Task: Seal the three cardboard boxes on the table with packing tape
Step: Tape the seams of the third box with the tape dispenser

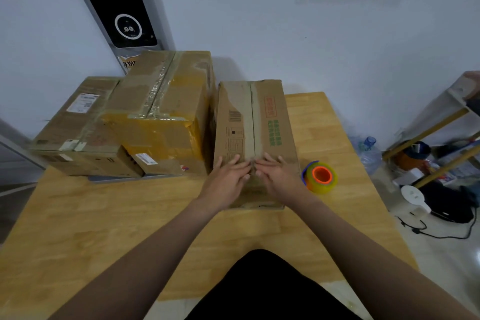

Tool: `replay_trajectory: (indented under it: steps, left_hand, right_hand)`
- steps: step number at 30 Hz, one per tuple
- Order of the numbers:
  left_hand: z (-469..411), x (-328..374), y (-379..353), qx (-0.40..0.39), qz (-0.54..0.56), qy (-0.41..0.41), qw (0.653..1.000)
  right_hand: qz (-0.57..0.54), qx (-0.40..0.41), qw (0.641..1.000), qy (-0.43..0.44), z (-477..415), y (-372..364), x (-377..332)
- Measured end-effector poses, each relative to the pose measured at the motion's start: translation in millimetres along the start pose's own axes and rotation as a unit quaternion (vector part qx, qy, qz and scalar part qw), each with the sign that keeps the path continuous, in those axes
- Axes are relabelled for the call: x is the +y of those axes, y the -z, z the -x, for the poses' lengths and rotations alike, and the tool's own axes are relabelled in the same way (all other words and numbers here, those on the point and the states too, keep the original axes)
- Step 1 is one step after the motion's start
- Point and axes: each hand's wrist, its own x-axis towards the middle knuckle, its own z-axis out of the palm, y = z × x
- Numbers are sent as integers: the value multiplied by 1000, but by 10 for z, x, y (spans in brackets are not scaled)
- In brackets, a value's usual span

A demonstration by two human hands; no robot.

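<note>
Close on the left of the narrow box (255,122) stands a big box (166,117). It is taller and patched with yellowish tape, and its side runs right along the narrow box's left wall, so you have almost no gap there. Further left lies a flat box (75,122) with a white label; whether it touches the big one or tucks under it you cannot tell. On your right the tape roll (321,176) stands on the table (104,228), orange core up, just beside the narrow box's near right corner and apart from your right hand (279,176). Past the table's right edge, on the floor, are a water bottle (368,149), a shelf rack (441,122) and cables (441,235).

Your widest room is the near half of the table, in front of the boxes and out to the left edge. On the right, only a strip of wood separates the narrow box from the edge.

The narrow box sits mid-table with its flaps closed, its long axis running away from you toward the wall (311,47) and the centre seam along that axis. Your left hand (228,179) lies flat on the near end of its top, left of the seam, and your right hand lies flat to the right of it. Your fingers are straight and your thumbs meet at the seam. Neither hand grasps anything.
</note>
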Motion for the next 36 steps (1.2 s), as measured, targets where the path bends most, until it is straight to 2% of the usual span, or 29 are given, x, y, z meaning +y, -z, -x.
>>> replay_trajectory:
  steps: [4, 7, 11, 14, 17, 21, 26, 32, 36]
  left_hand:
    - [134, -81, -182, -5, -89, -7, 996]
    - [161, -129, -229, 0, -81, 27, 996]
    - [123, -26, -277, 22, -1, 102, 995]
    - [30, 94, -276, 74, 106, 199, 972]
    - [-82, 99, -247, 127, 272, 285, 910]
    - [-159, 18, -250, 174, 403, 297, 848]
    - [-129, -2, -357, 226, 431, 280, 827]
    - [-126, -38, -423, 249, 449, 254, 820]
    - [-123, -48, -491, 265, 447, 267, 811]
  right_hand:
    - [177, 48, 983, 26, 184, -219, 44]
    - [201, 70, 977, -11, 252, -207, 108]
    - [184, 100, 972, -103, 233, -225, 108]
    - [124, 120, 967, -186, 114, -215, 80]
    - [46, 132, 963, -230, -10, -184, 124]
    - [-100, 177, 951, -233, -6, -102, 211]
    - [-246, 304, 883, -261, -5, -196, 222]
    - [-330, 320, 839, -291, -37, -309, 309]
    - [-344, 336, 829, -287, -60, -316, 304]
